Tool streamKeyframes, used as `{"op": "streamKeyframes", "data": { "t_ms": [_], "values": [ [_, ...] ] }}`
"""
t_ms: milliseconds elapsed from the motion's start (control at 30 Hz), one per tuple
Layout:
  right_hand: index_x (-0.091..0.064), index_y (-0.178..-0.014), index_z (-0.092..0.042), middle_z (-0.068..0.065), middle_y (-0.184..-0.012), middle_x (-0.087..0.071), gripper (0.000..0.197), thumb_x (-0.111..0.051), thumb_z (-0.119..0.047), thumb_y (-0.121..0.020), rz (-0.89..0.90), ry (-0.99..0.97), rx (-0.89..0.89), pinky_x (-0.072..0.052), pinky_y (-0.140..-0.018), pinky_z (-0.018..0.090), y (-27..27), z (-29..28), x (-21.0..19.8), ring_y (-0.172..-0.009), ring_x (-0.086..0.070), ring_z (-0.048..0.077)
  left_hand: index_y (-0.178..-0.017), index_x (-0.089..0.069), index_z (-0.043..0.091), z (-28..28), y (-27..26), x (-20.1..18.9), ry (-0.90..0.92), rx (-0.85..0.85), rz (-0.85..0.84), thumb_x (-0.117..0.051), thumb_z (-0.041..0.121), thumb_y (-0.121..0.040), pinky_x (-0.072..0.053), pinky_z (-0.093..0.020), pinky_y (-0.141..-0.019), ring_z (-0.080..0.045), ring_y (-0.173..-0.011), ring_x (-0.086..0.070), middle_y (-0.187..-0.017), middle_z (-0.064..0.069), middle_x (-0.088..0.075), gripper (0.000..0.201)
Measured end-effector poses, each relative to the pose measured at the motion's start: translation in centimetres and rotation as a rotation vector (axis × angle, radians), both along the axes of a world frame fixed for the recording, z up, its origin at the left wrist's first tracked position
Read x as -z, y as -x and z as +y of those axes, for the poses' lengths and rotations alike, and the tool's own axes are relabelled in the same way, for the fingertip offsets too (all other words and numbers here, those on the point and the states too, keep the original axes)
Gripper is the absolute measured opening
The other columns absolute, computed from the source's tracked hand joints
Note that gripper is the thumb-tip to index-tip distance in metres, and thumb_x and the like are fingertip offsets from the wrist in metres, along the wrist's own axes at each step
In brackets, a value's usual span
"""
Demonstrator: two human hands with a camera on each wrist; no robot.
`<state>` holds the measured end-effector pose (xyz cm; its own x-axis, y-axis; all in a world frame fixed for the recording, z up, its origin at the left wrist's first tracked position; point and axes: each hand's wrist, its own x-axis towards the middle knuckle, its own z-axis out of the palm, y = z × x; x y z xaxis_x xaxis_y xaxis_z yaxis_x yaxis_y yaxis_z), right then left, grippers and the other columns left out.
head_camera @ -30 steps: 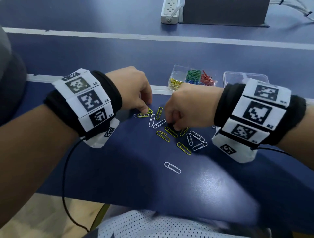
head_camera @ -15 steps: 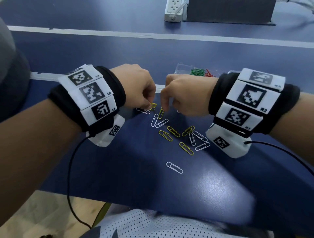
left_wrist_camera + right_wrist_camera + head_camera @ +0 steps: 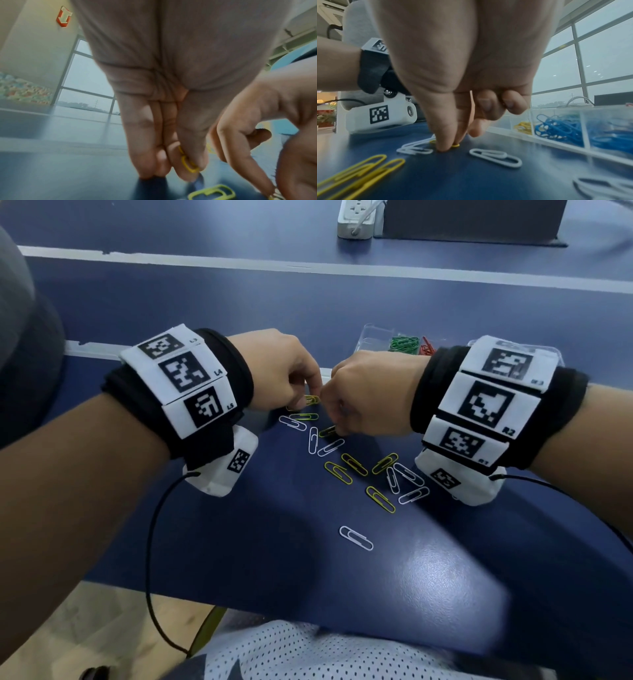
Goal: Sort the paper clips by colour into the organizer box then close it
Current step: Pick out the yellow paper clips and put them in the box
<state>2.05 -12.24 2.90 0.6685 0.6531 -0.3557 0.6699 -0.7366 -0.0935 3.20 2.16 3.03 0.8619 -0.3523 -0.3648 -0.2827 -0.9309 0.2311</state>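
Observation:
Yellow and white paper clips (image 3: 356, 465) lie loose on the blue table. My left hand (image 3: 310, 398) pinches a couple of yellow paper clips (image 3: 187, 162) between thumb and fingers, just above the table. My right hand (image 3: 334, 430) is right beside it, thumb and index finger pinching another yellow clip (image 3: 455, 145) that still lies on the table. The clear organizer box (image 3: 373, 337) stands open behind the hands, holding green clips (image 3: 404, 344), red clips (image 3: 426, 349), blue clips (image 3: 559, 129) and yellow clips (image 3: 523, 125) in separate compartments. My right hand hides much of it in the head view.
A single white clip (image 3: 355, 538) lies apart, nearer the table's front edge. A white power strip (image 3: 356, 219) and a dark box (image 3: 472, 220) sit at the far back. Black cables hang from both wrist bands.
My right hand left the middle of the pile, moved up beside the left hand, and came down on a yellow clip. The left hand stayed in place with its yellow clips.

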Motion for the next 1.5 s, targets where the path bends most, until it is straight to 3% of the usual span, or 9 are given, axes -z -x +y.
{"op": "streamKeyframes", "data": {
  "t_ms": [167, 300, 533, 667, 800, 967, 1100, 1300, 1500],
  "values": [
    [-0.066, -0.086, -0.012, 0.008, -0.077, -0.060, 0.024, -0.052, -0.029, -0.079, -0.021, 0.035, 0.025, -0.053, -0.072, 0.035, 0.4, -0.2, 0.2, -0.081, -0.059, 0.034, -0.092, -0.063, 0.025, -0.2, 0.3, 0.0, 0.102, -0.128, -0.002, -0.050, 0.018, -0.085, -0.043, -0.025, -0.077, -0.017, -0.077, -0.055, -0.069, 0.013, -0.061, 0.017],
    [-0.065, -0.084, -0.013, 0.005, -0.070, -0.054, 0.020, -0.055, -0.029, -0.076, -0.061, 0.032, 0.005, -0.040, -0.060, 0.028, 0.5, -0.3, 0.1, -0.071, -0.050, 0.029, -0.079, -0.055, 0.021, -0.4, 0.4, 0.2, 0.179, -0.228, 0.017, -0.043, 0.015, -0.083, -0.047, -0.028, -0.073, -0.018, -0.067, -0.064, -0.063, 0.001, -0.067, 0.014],
    [-0.065, -0.098, -0.011, 0.010, -0.095, -0.067, 0.029, -0.055, -0.033, -0.084, -0.067, -0.077, 0.160, -0.045, -0.071, 0.030, -0.6, -0.6, 0.7, -0.089, -0.059, 0.031, -0.063, -0.046, 0.015, -0.2, 0.1, 0.3, 0.437, -0.387, 0.194, -0.034, 0.006, -0.079, -0.033, -0.018, -0.040, -0.022, -0.044, -0.038, -0.058, -0.004, -0.043, 0.022],
    [-0.065, -0.101, -0.010, 0.008, -0.086, -0.063, 0.028, -0.061, -0.030, -0.083, -0.045, -0.066, 0.216, -0.043, -0.066, 0.027, -0.9, -0.3, 0.6, -0.089, -0.057, 0.031, -0.060, -0.042, 0.016, -0.3, 0.2, 0.4, 0.563, -0.472, 0.346, -0.043, 0.025, -0.076, -0.025, -0.017, -0.040, -0.016, -0.039, -0.030, -0.054, -0.001, -0.036, 0.019],
    [-0.067, -0.104, -0.013, 0.000, -0.061, -0.041, 0.026, -0.054, -0.015, -0.082, -0.070, -0.049, 0.231, -0.036, -0.056, 0.026, -0.7, 0.0, 0.3, -0.076, -0.050, 0.029, -0.062, -0.047, 0.018, 0.0, 0.3, 0.8, 0.353, -0.313, 0.158, -0.045, 0.030, -0.094, -0.033, -0.024, -0.049, -0.020, -0.049, -0.038, -0.059, -0.001, -0.042, 0.034],
    [-0.067, -0.102, -0.014, 0.006, -0.084, -0.060, 0.028, -0.058, -0.021, -0.077, -0.066, -0.088, 0.181, -0.047, -0.069, 0.030, -0.3, -0.2, 0.3, -0.092, -0.061, 0.032, -0.085, -0.059, 0.024, -0.1, 0.6, 0.7, 0.161, -0.205, 0.046, -0.042, 0.020, -0.095, -0.034, -0.027, -0.060, -0.014, -0.062, -0.043, -0.066, 0.005, -0.047, 0.020],
    [-0.068, -0.096, -0.018, 0.007, -0.086, -0.062, 0.022, -0.052, -0.023, -0.082, -0.051, -0.145, 0.244, -0.039, -0.069, 0.028, -0.2, -0.6, -0.2, -0.096, -0.060, 0.032, -0.082, -0.063, 0.027, -0.2, 1.0, 0.7, 0.027, -0.092, -0.026, -0.067, 0.038, -0.078, -0.035, -0.025, -0.061, -0.010, -0.063, -0.044, -0.062, 0.011, -0.043, 0.012],
    [-0.054, -0.063, -0.014, 0.010, -0.064, -0.048, 0.027, -0.038, -0.013, -0.085, 0.428, -0.344, 0.596, -0.040, -0.052, 0.028, -0.9, -2.1, -0.8, -0.056, -0.047, 0.027, -0.073, -0.067, 0.026, -0.5, 0.9, 0.8, -0.059, 0.014, -0.084, -0.071, 0.036, -0.074, -0.038, -0.027, -0.066, -0.006, -0.056, -0.040, -0.058, 0.010, -0.042, 0.010],
    [-0.046, -0.065, -0.013, 0.004, -0.058, -0.038, 0.024, -0.034, -0.012, -0.085, 0.778, -0.458, 0.789, -0.028, -0.050, 0.022, -0.1, -3.7, 0.0, -0.043, -0.029, 0.017, -0.066, -0.054, 0.021, -0.9, 1.2, 0.9, -0.070, -0.034, -0.079, -0.054, 0.027, -0.078, -0.039, -0.027, -0.066, -0.012, -0.059, -0.044, -0.059, 0.007, -0.049, 0.014]
  ]
}}
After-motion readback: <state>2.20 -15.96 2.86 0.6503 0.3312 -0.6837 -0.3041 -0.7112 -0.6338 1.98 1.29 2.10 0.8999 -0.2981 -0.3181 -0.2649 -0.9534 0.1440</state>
